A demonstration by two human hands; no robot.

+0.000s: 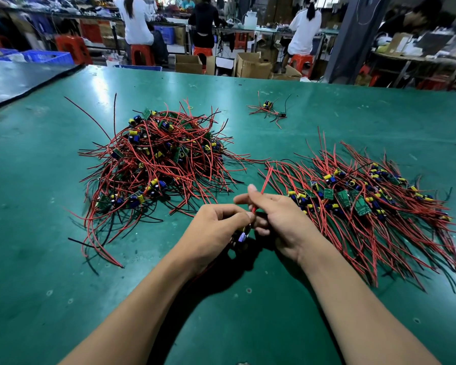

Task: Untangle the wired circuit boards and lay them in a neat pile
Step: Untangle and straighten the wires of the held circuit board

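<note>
between the tangled heap (163,159) and neat pile (366,201), left hand (213,230) grips a board (242,236), right hand (282,219) pinches its red wire (263,184).

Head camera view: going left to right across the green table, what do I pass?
Tangled heap of red-and-black-wired green circuit boards → left hand holding a small wired circuit board → right hand pinching its red wire → neater spread pile of wired circuit boards.

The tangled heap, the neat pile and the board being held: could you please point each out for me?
tangled heap (158,159), head view, middle of the mound of red wires.
neat pile (344,197), head view, a green board in its row.
held board (242,237), head view, its uncovered blue component.
</note>
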